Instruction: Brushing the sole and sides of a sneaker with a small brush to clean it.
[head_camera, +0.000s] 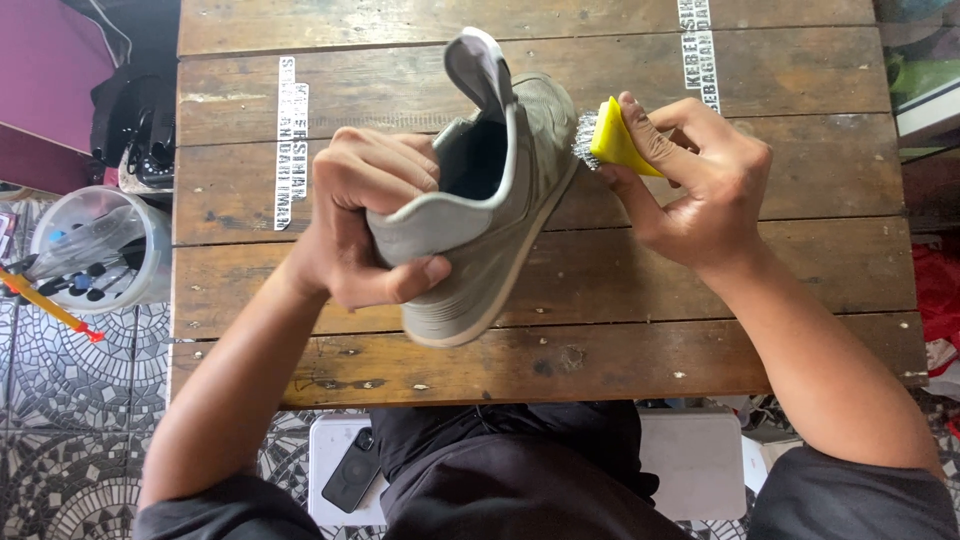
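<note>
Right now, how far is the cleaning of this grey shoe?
It is under way. The left hand grips the grey shoe by its heel collar above the wooden table. The right hand presses the yellow brush against the shoe's side. I cannot tell which parts are already clean or what is left.

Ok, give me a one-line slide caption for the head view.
Left hand grips a grey shoe over a wooden table while right hand holds a yellow brush against its side.

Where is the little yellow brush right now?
In the head view, the yellow brush is right of centre, pinched in the right hand, its bristles against the side of the grey shoe that the left hand holds over the wooden table.
</note>
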